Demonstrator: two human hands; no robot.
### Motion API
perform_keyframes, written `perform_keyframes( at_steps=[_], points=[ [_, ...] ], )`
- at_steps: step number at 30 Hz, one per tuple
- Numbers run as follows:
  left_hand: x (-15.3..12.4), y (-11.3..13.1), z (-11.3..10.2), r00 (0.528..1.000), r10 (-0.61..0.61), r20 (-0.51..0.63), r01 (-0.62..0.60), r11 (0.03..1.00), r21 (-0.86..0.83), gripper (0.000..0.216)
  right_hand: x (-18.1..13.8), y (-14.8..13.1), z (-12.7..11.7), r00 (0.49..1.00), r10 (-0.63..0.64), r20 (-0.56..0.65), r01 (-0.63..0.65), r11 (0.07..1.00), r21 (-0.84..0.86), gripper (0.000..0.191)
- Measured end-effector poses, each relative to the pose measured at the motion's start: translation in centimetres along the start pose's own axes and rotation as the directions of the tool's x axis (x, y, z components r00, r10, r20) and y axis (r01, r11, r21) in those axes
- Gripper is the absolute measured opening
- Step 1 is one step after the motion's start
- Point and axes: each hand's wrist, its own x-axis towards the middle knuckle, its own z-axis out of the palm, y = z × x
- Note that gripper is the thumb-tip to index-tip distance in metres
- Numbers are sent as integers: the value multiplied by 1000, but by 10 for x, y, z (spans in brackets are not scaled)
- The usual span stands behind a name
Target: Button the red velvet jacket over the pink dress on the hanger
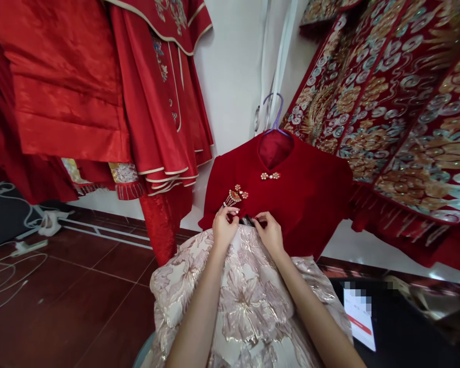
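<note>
A dark red velvet top (302,199) hangs on a purple hanger (276,116) in front of me, above a cream skirt with a gold floral pattern (249,301). Pearl clasps (270,176) close the collar, and a gold tasselled ornament (234,197) hangs on the chest. My left hand (224,228) pinches the lower edge of the top just under the ornament. My right hand (270,232) pinches the same edge a little to the right. A small dark gap shows between the two hands at the waist.
Red satin garments (99,92) hang at the left, and a heavily embroidered red robe (398,102) hangs at the right. White cables and a power strip (26,248) lie on the dark tiled floor. A white card (360,317) rests on a black surface at the lower right.
</note>
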Motion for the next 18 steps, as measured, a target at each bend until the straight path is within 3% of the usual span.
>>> perform_keyframes(
  at_steps=[5, 10, 18],
  points=[
    [0, 2, -1, 1000, -17, 2, 18, 998, -58, 26, -6, -14, -13, 996, 85, 33, -91, 972, 217, 26],
    [0, 2, 0, 995, -96, 0, 94, 984, -151, 23, -3, -33, -12, 982, 112, 152, -163, 907, 388, 32],
    [1, 1, 1, 990, -142, 9, 142, 978, -153, 17, 15, -52, 6, 992, 113, 57, -124, 951, 284, 31]
  ],
)
